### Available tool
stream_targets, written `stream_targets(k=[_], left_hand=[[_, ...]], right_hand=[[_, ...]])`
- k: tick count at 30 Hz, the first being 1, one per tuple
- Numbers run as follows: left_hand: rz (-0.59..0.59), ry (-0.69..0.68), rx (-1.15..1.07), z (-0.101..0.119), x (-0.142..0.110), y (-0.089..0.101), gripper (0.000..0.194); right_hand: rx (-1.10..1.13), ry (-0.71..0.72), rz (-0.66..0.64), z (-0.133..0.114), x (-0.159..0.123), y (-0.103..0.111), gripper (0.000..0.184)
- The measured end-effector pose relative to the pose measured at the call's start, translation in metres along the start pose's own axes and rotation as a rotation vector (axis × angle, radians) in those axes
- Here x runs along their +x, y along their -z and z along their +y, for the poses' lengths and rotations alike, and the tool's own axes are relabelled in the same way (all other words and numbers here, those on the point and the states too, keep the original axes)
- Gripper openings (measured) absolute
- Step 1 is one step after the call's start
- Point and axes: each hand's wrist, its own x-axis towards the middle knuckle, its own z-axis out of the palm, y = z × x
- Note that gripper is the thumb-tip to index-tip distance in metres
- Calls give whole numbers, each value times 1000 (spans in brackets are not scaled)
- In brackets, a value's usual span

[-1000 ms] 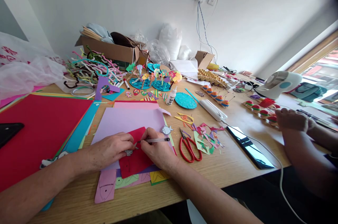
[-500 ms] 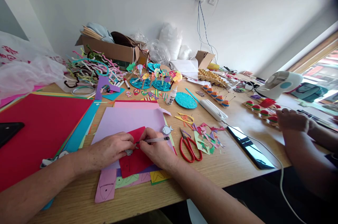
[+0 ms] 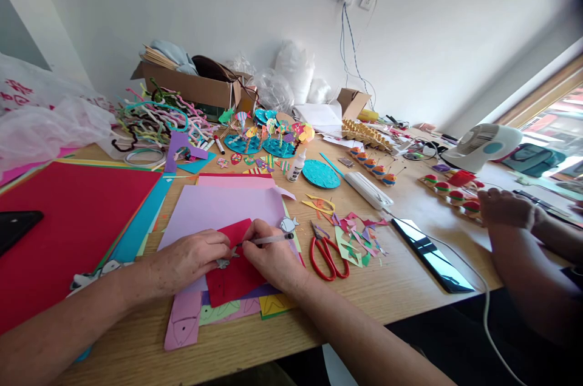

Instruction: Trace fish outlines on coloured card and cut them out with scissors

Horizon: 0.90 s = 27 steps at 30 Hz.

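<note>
Red paper (image 3: 237,286) lies directly beneath the fingertips of both hands, on top of a lavender sheet (image 3: 218,207) that extends beyond the fingers. Right hand (image 3: 273,255): thumb and fingers drawn together in a writing grip, closed around a pen (image 3: 277,239); its capped-looking dark end points away to the right of the fingers, and its writing point is too small to make out. Left hand (image 3: 198,255): fingers curved and close together, tips down on the red paper, just beside the right fingertips. A small grey-white cutout (image 3: 222,263) shows at the left fingertips, partly covered; whether it is pinched or only pressed flat cannot be told. Faint dark lines are visible on the red paper, nearer the wearer than the left fingers. White fish cutout (image 3: 288,224): just beyond the right knuckles. Red-handled scissors (image 3: 325,255): right of the right fingers, apart from them, with coloured scraps (image 3: 359,234) farther right. Pink paper (image 3: 183,325) bearing a drawn fish: on the wearer's side of the left fingers. Glue bottle (image 3: 297,167) and blue disc (image 3: 320,173): beyond the right fingers, well apart. Co-worker's hand (image 3: 507,210): far right of both.
</note>
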Motion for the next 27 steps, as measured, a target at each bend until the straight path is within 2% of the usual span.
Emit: stream_targets(k=[7,13,22,27], left_hand=[[12,-18,-75,-4,-4,-1,37],[33,42,-80,1,-8,-2,41],[78,13,-78,5,-12,-4,41],[120,-14,-66,3,-13,-6,39]], right_hand=[[-43,16,-69,-3,1,1,19],[-77,-3,-149,-11,1,1,19],[50,-60,-96,-7,2,0,19],[26,-41,-121,-6,1,0,17]])
